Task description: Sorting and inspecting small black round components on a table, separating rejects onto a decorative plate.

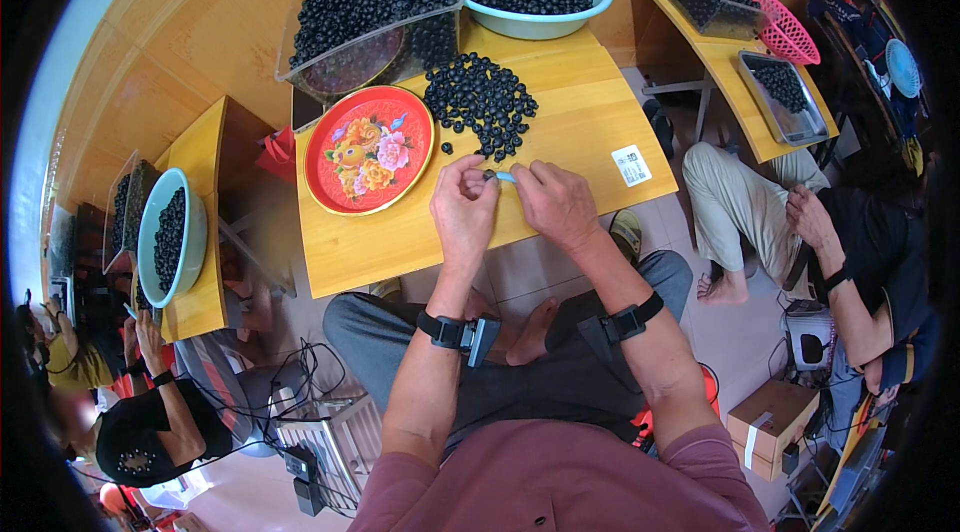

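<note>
My left hand (465,210) pinches a small dark round piece (490,175) between thumb and fingers, above the near part of a yellow wooden table (575,147). My right hand (560,204) is closed on a small light-blue tool (505,177). Its tip meets the dark piece; the rest is hidden by my fingers, so its kind does not show. Just beyond my hands lies a loose pile of black bead-like balls (485,102). To the left of the pile is a round red tray (330,157) with a flower pattern and a gold rim.
At the table's back stand a clear plastic bin (350,72) and a light-blue basin (540,27), both full of black balls. A white label (631,166) is on the right. Other people sit at side tables left and right. Cables (300,372) and a cardboard box (775,422) lie on the floor.
</note>
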Tool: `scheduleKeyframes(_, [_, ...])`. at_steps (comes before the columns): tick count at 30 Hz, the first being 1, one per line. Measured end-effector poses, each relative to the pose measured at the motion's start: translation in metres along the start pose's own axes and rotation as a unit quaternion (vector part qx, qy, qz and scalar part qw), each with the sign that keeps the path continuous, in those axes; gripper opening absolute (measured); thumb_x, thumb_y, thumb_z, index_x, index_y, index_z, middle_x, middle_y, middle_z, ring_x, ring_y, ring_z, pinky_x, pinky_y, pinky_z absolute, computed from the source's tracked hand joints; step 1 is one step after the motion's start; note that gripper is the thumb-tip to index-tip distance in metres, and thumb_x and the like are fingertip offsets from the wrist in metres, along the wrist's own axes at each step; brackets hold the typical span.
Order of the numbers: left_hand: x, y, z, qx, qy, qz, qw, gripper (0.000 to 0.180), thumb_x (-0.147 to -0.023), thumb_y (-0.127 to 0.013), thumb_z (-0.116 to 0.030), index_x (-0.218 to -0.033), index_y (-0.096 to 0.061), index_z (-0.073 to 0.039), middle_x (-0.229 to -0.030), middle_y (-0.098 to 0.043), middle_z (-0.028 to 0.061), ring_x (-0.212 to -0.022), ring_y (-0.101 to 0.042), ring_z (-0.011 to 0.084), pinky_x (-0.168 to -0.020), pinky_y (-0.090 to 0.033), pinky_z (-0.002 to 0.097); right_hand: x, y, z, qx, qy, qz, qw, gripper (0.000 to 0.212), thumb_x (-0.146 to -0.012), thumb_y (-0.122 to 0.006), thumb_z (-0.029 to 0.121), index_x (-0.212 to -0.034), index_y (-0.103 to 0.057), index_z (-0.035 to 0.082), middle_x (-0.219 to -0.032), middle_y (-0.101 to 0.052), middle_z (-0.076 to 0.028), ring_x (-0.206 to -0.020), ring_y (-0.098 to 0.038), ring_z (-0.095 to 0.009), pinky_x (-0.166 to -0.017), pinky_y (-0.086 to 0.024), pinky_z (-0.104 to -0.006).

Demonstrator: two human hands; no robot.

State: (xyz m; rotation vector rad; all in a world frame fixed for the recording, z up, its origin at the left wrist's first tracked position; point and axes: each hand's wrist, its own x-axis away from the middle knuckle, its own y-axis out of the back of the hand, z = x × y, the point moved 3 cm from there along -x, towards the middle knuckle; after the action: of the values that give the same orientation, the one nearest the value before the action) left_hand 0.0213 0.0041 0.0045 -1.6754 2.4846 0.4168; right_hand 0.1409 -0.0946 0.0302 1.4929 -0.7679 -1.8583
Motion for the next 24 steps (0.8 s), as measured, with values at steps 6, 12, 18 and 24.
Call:
scheduleKeyframes(6, [0.0, 0.004, 0.0, 0.062, 0.049, -0.001, 0.997, 0.039, -0.085, -0.078, 0.004, -0.122, -0.065, 0.001, -0.092, -0.068, 0.0057, -0.076, -0.066, 0.0097, -0.072, -0.056, 0.0248, 0.0, -0.006, -0.005, 0.015, -0.029, 0.022, 0.999, 0.006, -0.089, -0.064, 0.013, -0.089, -0.061, 0.008, -0.075, -0.059, -0.008, -0.07, -0.068, -0.027, -0.057, -0.055, -0.042])
scheduleKeyframes(12, [0.0, 0.013, -0.003, 0.061, -0.012, -0.013, 0.998, 0.016, -0.091, -0.074, 0.0, -0.107, -0.073, 0.0, -0.093, -0.065, 0.0033, -0.083, -0.064, 0.0095, -0.077, -0.053, 0.0249, 0.001, -0.009, -0.007, 0.021, -0.056, 0.004, 0.998, 0.005, -0.09, -0.06, 0.012, -0.088, -0.06, 0.007, -0.076, -0.06, -0.009, -0.07, -0.068, -0.03, -0.057, -0.056, -0.0439])
scheduleKeyframes(18, [-0.054, 0.079, -0.028, -0.227, -0.138, -0.068, 0.962, 0.015, -0.087, -0.078, -0.005, -0.101, -0.075, -0.002, -0.096, -0.071, 0.011, -0.085, -0.07, 0.02, -0.079, -0.056, 0.0343, 0.003, -0.006, -0.007, 0.021, -0.072, 0.007, 0.997, 0.007, -0.091, -0.059, 0.011, -0.086, -0.058, 0.007, -0.074, -0.059, -0.01, -0.069, -0.067, -0.031, -0.057, -0.055, -0.0455])
scheduleKeyframes(24, [-0.084, 0.089, -0.022, -0.414, -0.142, 0.022, 0.899, 0.025, -0.086, -0.078, -0.01, -0.109, -0.072, -0.005, -0.101, -0.069, 0.014, -0.091, -0.069, 0.0316, -0.083, -0.056, 0.0432, 0.002, -0.008, -0.008, 0.025, -0.08, 0.02, 0.996, 0.006, -0.091, -0.058, 0.011, -0.086, -0.058, 0.007, -0.075, -0.058, -0.01, -0.069, -0.067, -0.031, -0.058, -0.055, -0.0452])
